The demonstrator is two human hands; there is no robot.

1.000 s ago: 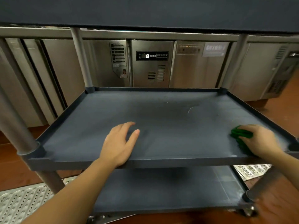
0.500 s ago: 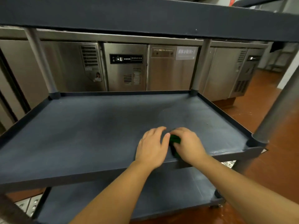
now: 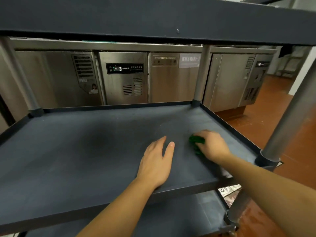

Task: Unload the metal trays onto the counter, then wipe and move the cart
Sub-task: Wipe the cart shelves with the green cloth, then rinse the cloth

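The dark grey cart's middle shelf (image 3: 77,151) fills the view, bare of trays, with a darker damp patch left of centre. My left hand (image 3: 158,163) lies flat on the shelf near its front edge, fingers together and thumb apart, holding nothing. My right hand (image 3: 212,146) presses a crumpled green cloth (image 3: 196,142) onto the shelf toward the right side. The cloth shows only at my fingertips. The cart's top shelf (image 3: 153,16) hangs overhead and the bottom shelf (image 3: 171,219) shows below.
Stainless under-counter fridges (image 3: 124,77) stand close behind the cart. Metal cart posts rise at the back left (image 3: 18,74), back right (image 3: 201,74) and near right (image 3: 290,108). Orange tiled floor (image 3: 273,100) opens to the right.
My right hand slid the green cloth left across the shelf until it met my left hand, then back to the right. My view shifted left along the cart.
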